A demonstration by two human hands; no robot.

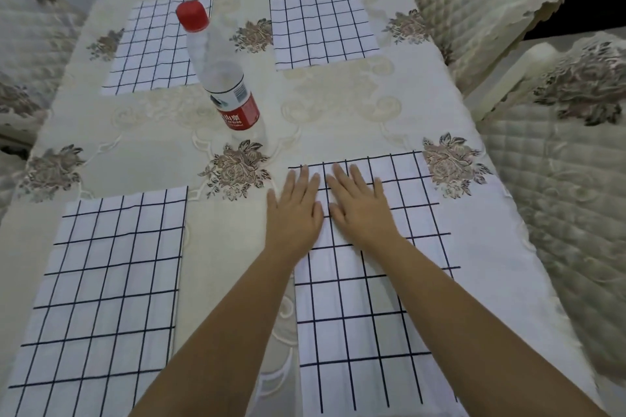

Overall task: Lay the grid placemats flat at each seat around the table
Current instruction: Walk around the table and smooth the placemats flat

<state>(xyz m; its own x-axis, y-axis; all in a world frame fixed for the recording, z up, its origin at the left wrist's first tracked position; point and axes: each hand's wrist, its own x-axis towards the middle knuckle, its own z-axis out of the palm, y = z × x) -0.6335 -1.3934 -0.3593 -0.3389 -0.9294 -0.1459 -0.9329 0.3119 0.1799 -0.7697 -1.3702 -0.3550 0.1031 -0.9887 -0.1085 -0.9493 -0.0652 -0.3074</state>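
Several white placemats with a dark grid lie flat on the cream floral tablecloth [237, 247]. The near right placemat [355, 332] is under both my hands. My left hand [294, 206] rests palm down on its upper left edge, fingers spread, partly on the tablecloth. Beside it, my right hand [359, 203] presses flat on the same mat with fingers apart. Neither hand grips anything. The near left placemat [98, 298], the far left placemat [152, 47] and the far right placemat [321, 17] lie untouched.
A clear plastic bottle [223, 74] with a red cap and red label stands near the table's middle, overlapping my view of the far left mat. Quilted cream chairs [559, 179] stand at the right side, with another chair [30, 54] at the left.
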